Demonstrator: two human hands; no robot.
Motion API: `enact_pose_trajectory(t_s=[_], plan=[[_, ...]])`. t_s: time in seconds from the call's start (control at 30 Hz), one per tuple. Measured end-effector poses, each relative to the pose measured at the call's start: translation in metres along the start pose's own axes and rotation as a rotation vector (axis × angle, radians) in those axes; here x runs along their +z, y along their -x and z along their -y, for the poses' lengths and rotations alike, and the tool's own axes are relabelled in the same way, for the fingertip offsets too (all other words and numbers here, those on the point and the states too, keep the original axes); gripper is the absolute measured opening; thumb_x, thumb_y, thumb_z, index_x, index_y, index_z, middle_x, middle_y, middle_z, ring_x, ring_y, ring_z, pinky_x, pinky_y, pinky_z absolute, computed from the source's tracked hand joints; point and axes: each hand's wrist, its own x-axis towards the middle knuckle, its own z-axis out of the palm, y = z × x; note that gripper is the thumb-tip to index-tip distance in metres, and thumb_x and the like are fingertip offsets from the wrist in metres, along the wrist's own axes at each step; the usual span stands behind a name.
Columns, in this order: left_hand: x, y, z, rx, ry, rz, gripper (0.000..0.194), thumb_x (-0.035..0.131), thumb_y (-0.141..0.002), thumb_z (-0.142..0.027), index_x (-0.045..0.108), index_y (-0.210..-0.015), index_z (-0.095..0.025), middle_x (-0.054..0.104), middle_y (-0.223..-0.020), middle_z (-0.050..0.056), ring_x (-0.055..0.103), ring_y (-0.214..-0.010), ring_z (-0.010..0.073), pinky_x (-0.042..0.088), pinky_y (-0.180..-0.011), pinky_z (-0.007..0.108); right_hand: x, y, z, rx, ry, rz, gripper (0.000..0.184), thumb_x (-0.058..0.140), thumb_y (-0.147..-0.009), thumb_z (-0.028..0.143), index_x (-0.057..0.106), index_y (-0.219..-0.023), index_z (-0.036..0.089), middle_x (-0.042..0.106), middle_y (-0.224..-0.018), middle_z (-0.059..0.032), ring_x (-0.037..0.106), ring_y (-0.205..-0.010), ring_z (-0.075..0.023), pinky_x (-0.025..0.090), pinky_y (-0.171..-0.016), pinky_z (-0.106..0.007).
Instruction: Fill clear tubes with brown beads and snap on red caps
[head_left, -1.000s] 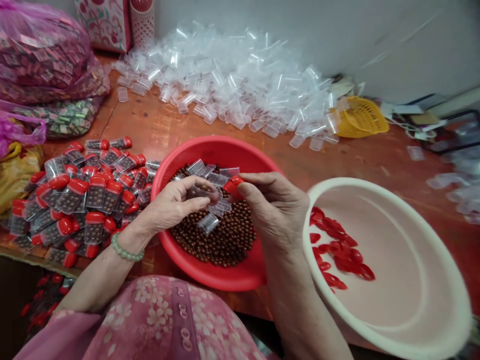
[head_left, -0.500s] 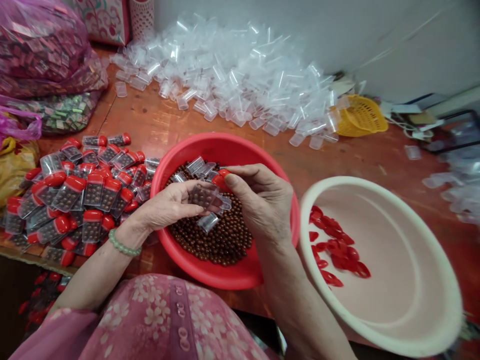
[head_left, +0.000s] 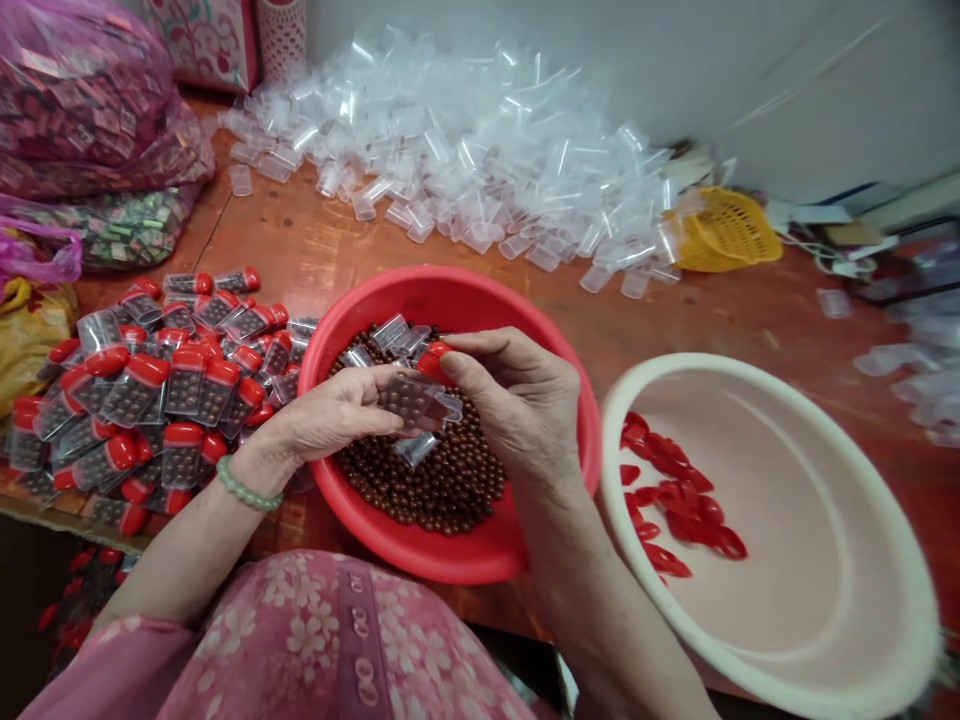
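Observation:
My left hand (head_left: 349, 410) is closed around a small clear plastic container (head_left: 406, 398) with brown balls in it, held over the red basin (head_left: 427, 555). Between the thumb and forefinger of my right hand (head_left: 521, 390) is a red cap (head_left: 433, 362), right at the container's upper right end. Whether the cap touches the container I cannot tell. Below both hands, the basin holds many shiny brown balls (head_left: 427, 500) and several loose clear containers (head_left: 390, 332). To the right, a cream basin (head_left: 780, 600) contains loose red caps (head_left: 686, 500).
Filled, red-capped containers (head_left: 187, 380) are heaped at the left. A big pile of clear containers (head_left: 465, 150) lies along the wall. Beside it sits a yellow basket (head_left: 727, 232). Purple bags (head_left: 82, 90) of small packets stand at the far left; more clear containers (head_left: 915, 375) lie far right.
The red cap in my right hand has moved slightly left and down, closer to the container. My left hand stays almost in place with the container.

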Motion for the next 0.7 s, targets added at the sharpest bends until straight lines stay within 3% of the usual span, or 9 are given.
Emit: enact_pose_trajectory(t_s=[0.37,0.53,0.7], plan=[[-0.005,0.004,-0.004,-0.123,0.113,0.059,0.030,0.068,-0.072,-0.010,0.062,-0.102,-0.012,0.072,-0.090,0.008,0.071,-0.082,0.0163,0.056,-0.077,0.027,-0.008,-0.007,-0.007,-0.108,0.088,0.182,0.010,0.074,-0.078,0.027,0.074,-0.088,0.024,0.074,-0.079,-0.0002,0.068,-0.071,-0.0141,0.055,-0.067,-0.027],[-0.010,0.005,-0.004,-0.189,0.182,0.145,0.029,0.068,-0.067,-0.009,0.060,-0.095,-0.012,0.070,-0.084,0.005,0.070,-0.072,0.0155,0.059,-0.069,0.028,-0.014,-0.016,-0.004,-0.325,0.078,0.400,0.014,0.076,-0.076,0.022,0.076,-0.089,0.028,0.076,-0.083,-0.0015,0.070,-0.077,-0.0174,0.057,-0.072,-0.032],[-0.013,0.003,-0.002,-0.256,0.189,0.231,0.026,0.066,-0.064,-0.011,0.061,-0.089,-0.012,0.068,-0.075,0.004,0.067,-0.062,0.0140,0.057,-0.060,0.026,-0.015,-0.019,0.002,-0.492,0.080,0.490,0.027,0.075,-0.075,0.015,0.077,-0.098,0.030,0.077,-0.091,-0.0049,0.072,-0.080,-0.0204,0.058,-0.070,-0.034]])
